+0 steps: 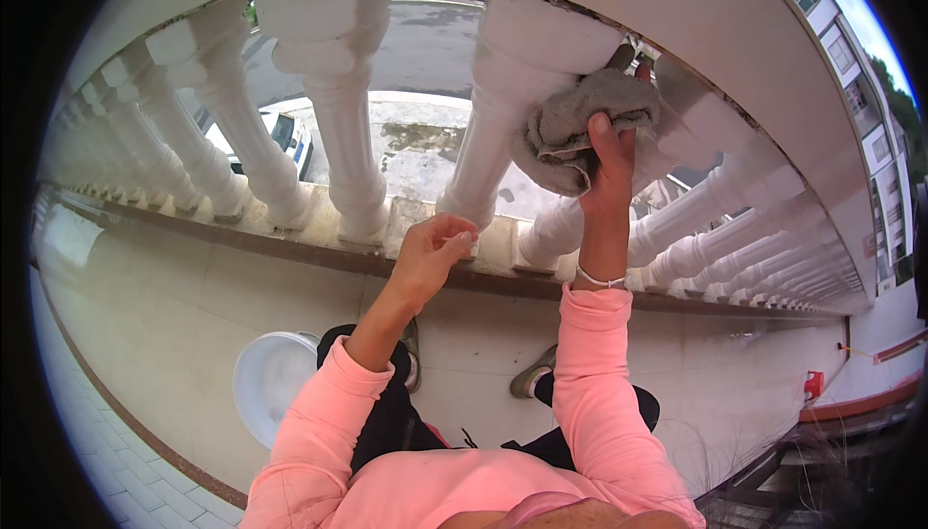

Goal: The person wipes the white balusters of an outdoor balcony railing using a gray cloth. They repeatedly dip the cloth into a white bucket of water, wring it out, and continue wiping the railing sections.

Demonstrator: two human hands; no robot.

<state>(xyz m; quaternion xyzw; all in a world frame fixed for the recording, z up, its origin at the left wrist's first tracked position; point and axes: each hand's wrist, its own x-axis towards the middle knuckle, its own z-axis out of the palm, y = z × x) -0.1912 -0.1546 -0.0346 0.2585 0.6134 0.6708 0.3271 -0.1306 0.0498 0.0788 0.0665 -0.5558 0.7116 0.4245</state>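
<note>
A folded grey towel cloth (591,127) is in my right hand (612,159), with the thumb laid over its near side. I have it up near the top of a white baluster (500,94), under the handrail; the far fingers are partly hidden behind the cloth. My left hand (438,253) is lower, beside the foot of that baluster and just above the ledge (406,221). Its fingers are loosely curled and nothing shows in them.
White balusters run off to both sides beneath a pale handrail (696,0). A white bucket (272,384) stands on the tiled floor (174,297) by my left leg. Farther right is a red container (813,385). Through the railing, a white car (268,138) is visible below.
</note>
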